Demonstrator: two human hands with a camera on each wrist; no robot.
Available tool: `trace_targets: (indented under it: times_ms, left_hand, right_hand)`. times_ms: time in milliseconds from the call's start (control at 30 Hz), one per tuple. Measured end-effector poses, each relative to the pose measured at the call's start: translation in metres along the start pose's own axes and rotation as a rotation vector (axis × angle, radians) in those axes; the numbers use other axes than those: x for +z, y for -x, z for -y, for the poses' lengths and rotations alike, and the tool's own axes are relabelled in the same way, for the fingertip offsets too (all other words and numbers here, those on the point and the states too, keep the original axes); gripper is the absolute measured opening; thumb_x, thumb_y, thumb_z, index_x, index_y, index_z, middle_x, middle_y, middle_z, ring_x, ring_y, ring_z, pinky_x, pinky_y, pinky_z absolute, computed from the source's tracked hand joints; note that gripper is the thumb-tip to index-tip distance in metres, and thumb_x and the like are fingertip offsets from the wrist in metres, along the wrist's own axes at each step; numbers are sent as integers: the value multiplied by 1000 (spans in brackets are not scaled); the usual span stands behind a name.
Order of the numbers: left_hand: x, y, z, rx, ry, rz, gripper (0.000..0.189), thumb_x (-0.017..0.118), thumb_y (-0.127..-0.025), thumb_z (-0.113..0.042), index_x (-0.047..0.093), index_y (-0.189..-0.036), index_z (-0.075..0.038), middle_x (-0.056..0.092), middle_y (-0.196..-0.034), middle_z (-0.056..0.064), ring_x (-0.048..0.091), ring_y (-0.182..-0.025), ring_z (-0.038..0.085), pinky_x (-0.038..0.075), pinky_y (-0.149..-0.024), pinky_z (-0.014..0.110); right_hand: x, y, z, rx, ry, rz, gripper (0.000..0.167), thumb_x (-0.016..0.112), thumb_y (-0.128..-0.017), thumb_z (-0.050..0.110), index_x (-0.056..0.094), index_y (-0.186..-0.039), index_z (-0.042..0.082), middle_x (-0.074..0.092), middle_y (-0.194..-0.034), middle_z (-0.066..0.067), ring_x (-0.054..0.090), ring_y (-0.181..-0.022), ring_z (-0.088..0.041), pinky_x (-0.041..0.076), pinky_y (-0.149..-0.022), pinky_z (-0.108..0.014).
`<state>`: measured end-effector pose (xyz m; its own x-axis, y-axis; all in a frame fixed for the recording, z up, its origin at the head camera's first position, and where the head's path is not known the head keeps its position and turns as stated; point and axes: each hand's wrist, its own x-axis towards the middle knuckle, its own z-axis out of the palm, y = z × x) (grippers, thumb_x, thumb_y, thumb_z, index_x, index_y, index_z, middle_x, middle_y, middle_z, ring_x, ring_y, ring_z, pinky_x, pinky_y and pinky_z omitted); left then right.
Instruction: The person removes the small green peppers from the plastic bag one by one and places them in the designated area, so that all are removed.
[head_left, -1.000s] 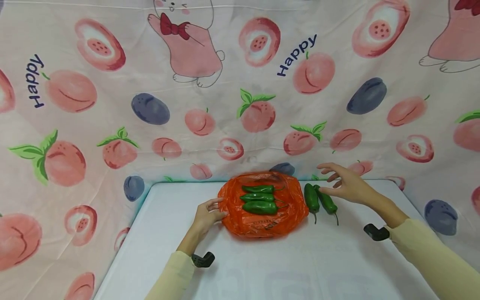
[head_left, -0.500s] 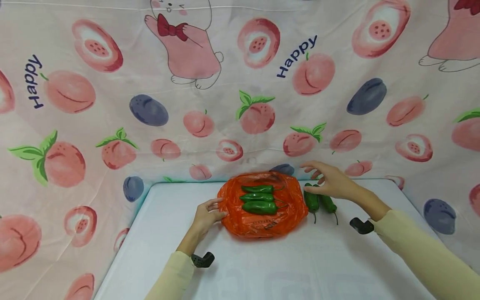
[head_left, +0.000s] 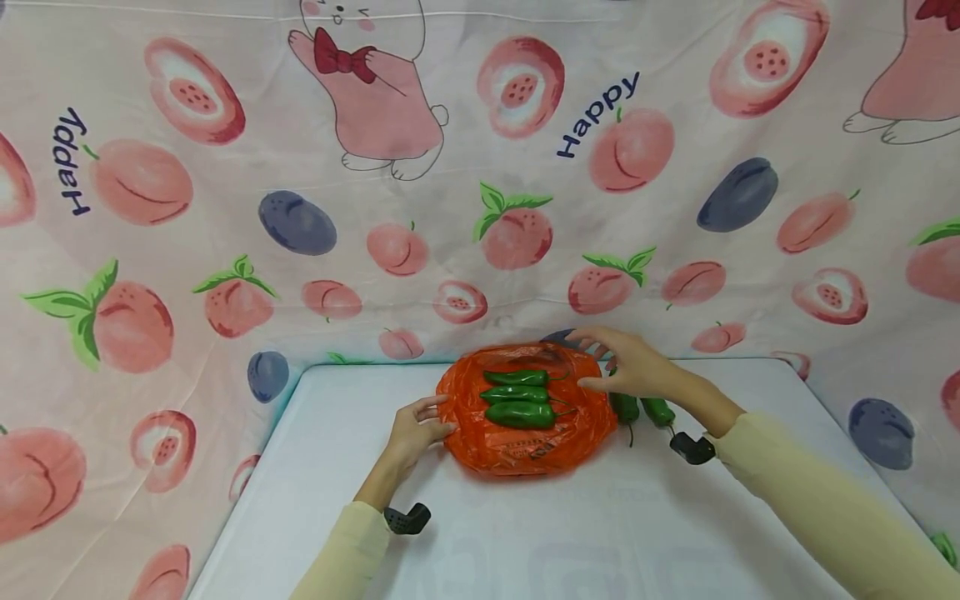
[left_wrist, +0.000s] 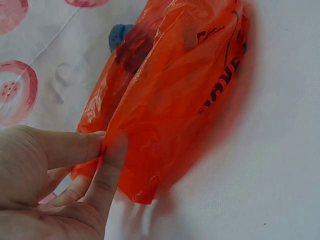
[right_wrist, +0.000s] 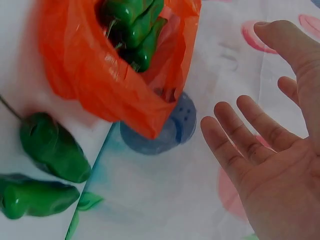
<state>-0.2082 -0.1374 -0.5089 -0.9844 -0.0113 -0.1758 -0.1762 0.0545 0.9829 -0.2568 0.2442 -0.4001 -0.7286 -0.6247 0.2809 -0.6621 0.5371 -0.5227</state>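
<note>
An orange-red plastic bag (head_left: 465,442) lies with its mouth spread, and three green chili peppers (head_left: 521,414) rest side by side in it. At its left edge, my left hand (head_left: 414,429) pinches the rim between thumb and fingers, which the left wrist view shows close up. My right hand (head_left: 633,367) is at the bag's right edge, fingers apart and holding nothing. Two more green peppers lie outside the bag on the right: one (head_left: 624,408) beside it, the other (head_left: 658,412) a little farther right. The right hand partly covers both in the head view.
A white table (head_left: 525,533) carries everything. Behind it hangs a cloth (head_left: 450,200) printed with peaches and plums, meeting the table's back edge close behind the bag. Each wrist bears a small black camera (head_left: 407,519).
My right hand has moved left, from above the two loose peppers to the bag's right edge. My left hand keeps its pinch on the bag, and the peppers have not moved.
</note>
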Motion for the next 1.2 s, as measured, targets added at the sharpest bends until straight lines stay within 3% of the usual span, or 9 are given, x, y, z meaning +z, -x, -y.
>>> trace_targets:
  times_ms: [133,333,533,833,1067,1200]
  left_hand:
    - [0,0,0,1,-6,6,51,75,-86,8,63,-135,1,62,-114,21,70,-78,18,63,-77,35]
    - [0,0,0,4,-1,8,51,75,-86,9,63,-135,1,61,-113,21,70,-78,18,62,-75,33]
    - [-2,-1,2,11,-2,18,52,75,-86,8,62,-136,1,61,-112,20,70,-79,18,63,-76,34]
    - [-3,-2,5,10,0,20,51,75,-86,7,63,-135,1,62,-111,19,69,-79,18,62,-75,33]
    - [-4,-3,5,15,-8,16,51,75,-87,8,63,-135,-1,64,-113,19,70,-81,17,62,-75,32]
    - [-5,-3,5,18,-10,18,51,75,-86,8,64,-135,-1,63,-113,19,69,-81,17,62,-75,33]
  right_hand:
    - [7,-7,5,-3,12,14,64,87,-84,24,57,-140,12,67,-121,-13,66,-102,-37,60,-77,-43]
    - [20,-18,13,-39,17,32,64,87,-83,20,58,-139,12,67,-120,-9,63,-104,-27,57,-85,-53]
    - [35,-26,19,-36,-18,88,64,86,-85,19,56,-142,12,65,-119,-8,62,-104,-22,58,-87,-52]
    - [54,-37,20,-13,-72,168,63,85,-85,13,55,-141,10,62,-131,-10,61,-118,-31,55,-98,-53]
    - [66,-44,18,5,-43,233,62,84,-87,17,55,-141,9,65,-123,-19,63,-111,-39,56,-92,-54]
    - [76,-47,14,27,-77,291,63,82,-89,16,53,-143,7,62,-127,-23,64,-109,-40,56,-93,-54]
